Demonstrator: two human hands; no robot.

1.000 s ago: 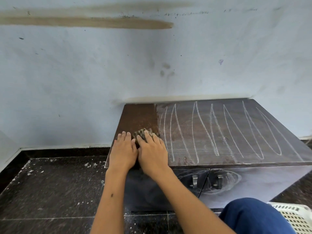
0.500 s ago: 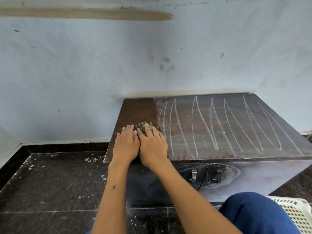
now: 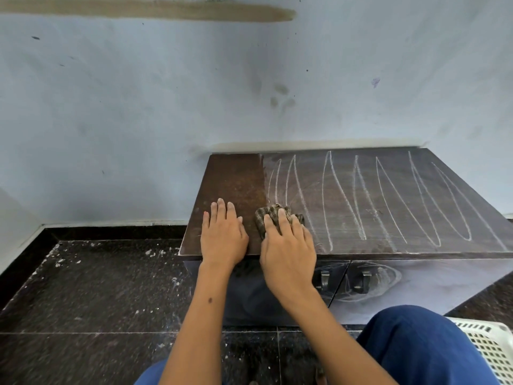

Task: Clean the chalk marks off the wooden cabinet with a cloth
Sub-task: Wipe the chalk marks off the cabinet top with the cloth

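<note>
There, cloth (image 3: 273, 218) under right hand (image 3: 288, 254).

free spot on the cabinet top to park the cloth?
Wiped brown strip between the back wall and the left hand. The right hand presses the cloth at the first chalk marks, which cover the cabinet top rightward.

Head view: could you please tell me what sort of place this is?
Probably a room in a home: a low wooden cabinet against a painted wall, a dark tiled floor, and a plastic basket.
</note>
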